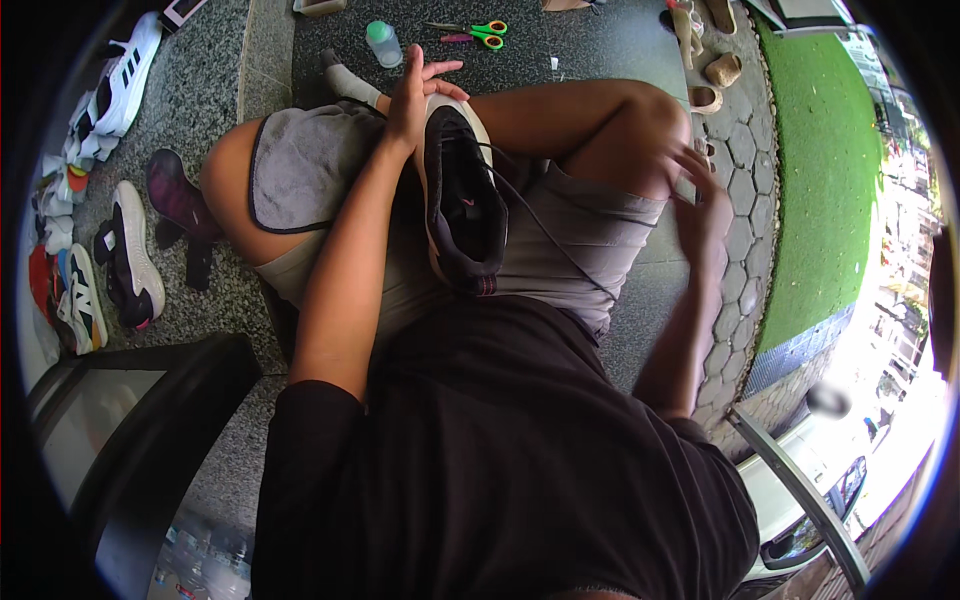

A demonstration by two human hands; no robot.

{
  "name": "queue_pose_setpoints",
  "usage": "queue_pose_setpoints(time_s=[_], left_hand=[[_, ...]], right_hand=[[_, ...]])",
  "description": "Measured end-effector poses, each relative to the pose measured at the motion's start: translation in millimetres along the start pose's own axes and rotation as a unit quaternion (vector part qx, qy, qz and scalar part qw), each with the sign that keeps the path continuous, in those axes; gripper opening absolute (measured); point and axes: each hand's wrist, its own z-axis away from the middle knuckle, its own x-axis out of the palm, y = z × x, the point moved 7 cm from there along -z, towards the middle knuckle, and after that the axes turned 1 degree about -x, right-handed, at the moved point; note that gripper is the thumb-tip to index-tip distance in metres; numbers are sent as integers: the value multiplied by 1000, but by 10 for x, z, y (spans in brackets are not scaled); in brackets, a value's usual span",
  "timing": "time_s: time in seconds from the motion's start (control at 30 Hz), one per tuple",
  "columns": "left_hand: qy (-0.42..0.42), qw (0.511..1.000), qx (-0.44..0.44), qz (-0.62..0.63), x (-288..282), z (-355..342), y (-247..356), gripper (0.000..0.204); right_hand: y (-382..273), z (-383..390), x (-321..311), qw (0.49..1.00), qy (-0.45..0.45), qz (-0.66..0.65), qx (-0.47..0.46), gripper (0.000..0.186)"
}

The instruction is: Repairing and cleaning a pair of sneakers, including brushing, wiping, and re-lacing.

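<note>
A black shoe with a pale sole (462,215) lies across my lap, its toe pointing away from me and its opening facing up. One long dark lace (555,235) trails from it over my right thigh. At the toe is my left hand (412,100), fingers stretched out and apart against the shoe's edge. Beside my right knee, my right hand (703,205) is smeared by motion; its fingers look spread, with nothing visible in them. A grey cloth with a dark border (305,165) drapes over my left knee.
Ahead on the dark stone floor are a clear bottle with a green cap (383,45) and green-handled scissors (488,35). Several shoes, among them a white one (128,75), lie to the left. Brown footwear (722,70) stands by the paving at right. A black-framed object (150,410) is at lower left.
</note>
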Motion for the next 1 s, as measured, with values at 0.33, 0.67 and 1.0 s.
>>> queue_pose_setpoints(time_s=[0.33,0.67,1.0], left_hand=[[54,993,27,-105,-1,-8,12,81],[-166,870,266,-380,898,837,1113,31],[24,894,189,-405,422,548,1076,18]], right_hand=[[-1175,-308,1524,957,-254,-112,-82,29],[-269,82,-279,888,-236,-357,168,31],[965,-177,-1629,535,-35,-836,-120,41]])
